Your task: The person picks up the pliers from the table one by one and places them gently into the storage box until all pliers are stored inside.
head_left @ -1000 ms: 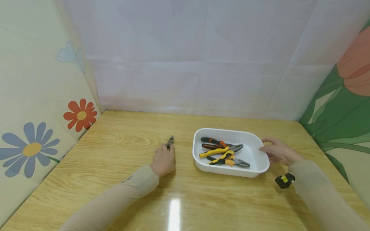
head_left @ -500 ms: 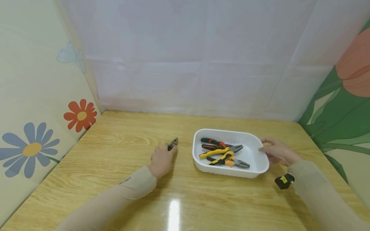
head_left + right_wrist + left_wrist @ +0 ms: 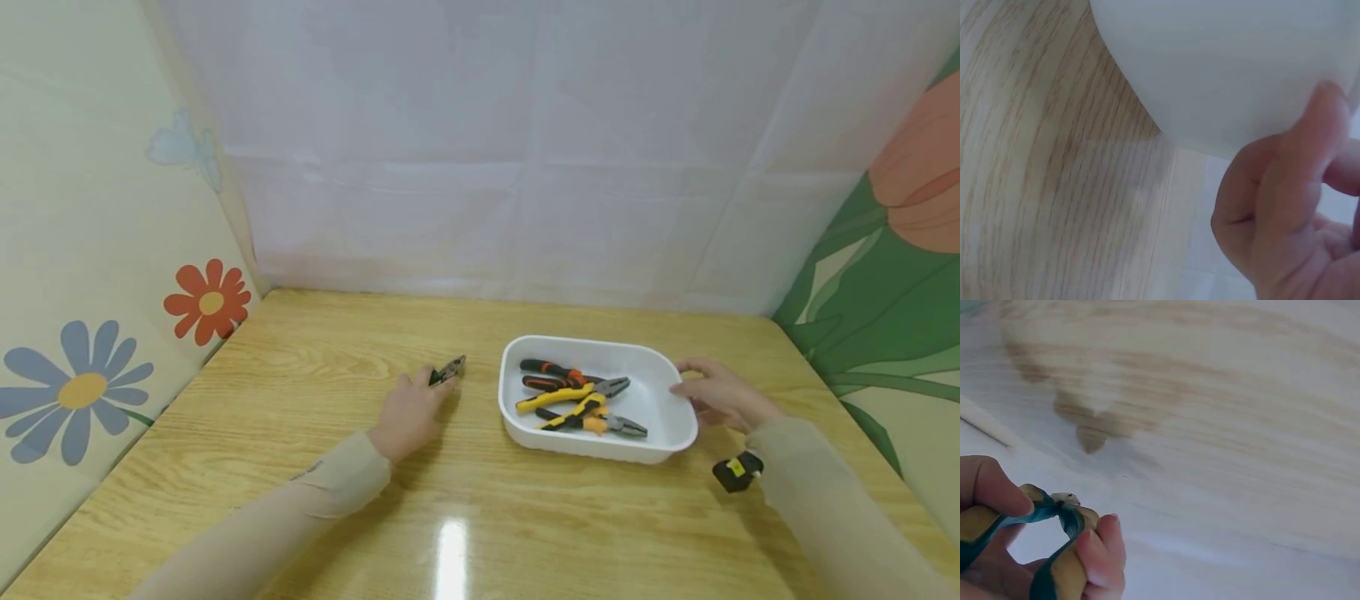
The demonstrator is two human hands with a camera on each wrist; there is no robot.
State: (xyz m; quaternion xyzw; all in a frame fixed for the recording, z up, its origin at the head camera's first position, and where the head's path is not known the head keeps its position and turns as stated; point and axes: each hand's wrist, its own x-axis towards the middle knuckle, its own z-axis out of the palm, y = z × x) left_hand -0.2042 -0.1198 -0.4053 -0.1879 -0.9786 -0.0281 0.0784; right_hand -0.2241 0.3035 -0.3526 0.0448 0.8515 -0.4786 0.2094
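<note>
In the head view my left hand (image 3: 411,414) grips a pair of pliers (image 3: 452,368) on the table, left of the white tray. Their metal nose points up and to the right. The left wrist view shows the plier handles (image 3: 1069,569), teal and yellowish, spread apart with the fingers and thumb around them. My right hand (image 3: 723,396) holds the right end of the white tray (image 3: 592,451) by its rim. Up close, a finger (image 3: 1322,125) lies along the tray's outer wall. Inside the tray lie several pliers, including yellow-and-black ones (image 3: 555,397) and red-and-black ones (image 3: 551,367).
The wood-grain table (image 3: 315,350) ends at a pale cloth backdrop (image 3: 480,150), with flower-printed panels at both sides. A small black box with a yellow label (image 3: 738,471) sits at the right cuff.
The pliers in my left hand have swung, their nose turning to the right. The left hand itself has shifted a little left. My right hand and the tray have barely moved.
</note>
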